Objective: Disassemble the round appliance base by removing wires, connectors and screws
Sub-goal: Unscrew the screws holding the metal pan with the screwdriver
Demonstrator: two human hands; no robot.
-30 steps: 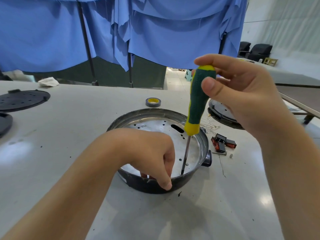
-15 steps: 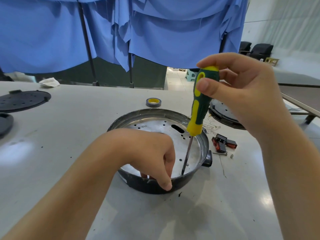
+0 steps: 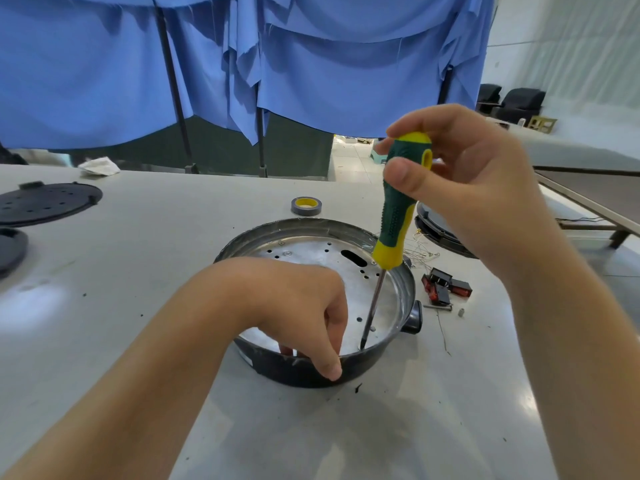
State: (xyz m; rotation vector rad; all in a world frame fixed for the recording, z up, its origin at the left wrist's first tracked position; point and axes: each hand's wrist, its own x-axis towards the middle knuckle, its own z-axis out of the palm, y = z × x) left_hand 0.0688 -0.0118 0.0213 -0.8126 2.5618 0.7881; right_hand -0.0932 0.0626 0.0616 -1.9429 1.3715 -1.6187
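The round appliance base (image 3: pixel 398 282), a dark shallow pan with a perforated metal plate inside, lies on the grey table (image 3: pixel 145 271). My left hand (image 3: pixel 304 306) grips its near rim, thumb outside and fingers inside. My right hand (image 3: pixel 460 188) holds the green-and-yellow screwdriver (image 3: pixel 398 209) by the handle's top. The shaft stands nearly upright with its tip down on the plate by the near rim, next to a small screw (image 3: pixel 373 328). What lies under my left hand is hidden.
Red-and-black connectors (image 3: pixel 445 289), a loose screw (image 3: pixel 438 306) and thin wires (image 3: pixel 420 252) lie right of the base. A tape roll (image 3: pixel 306 206) sits behind it. Dark round covers lie at the far left (image 3: pixel 45 202) and behind my right hand (image 3: pixel 436 230).
My right hand has turned the screwdriver handle between its fingers, and its top has tilted slightly right. The left hand and the base have stayed in place.
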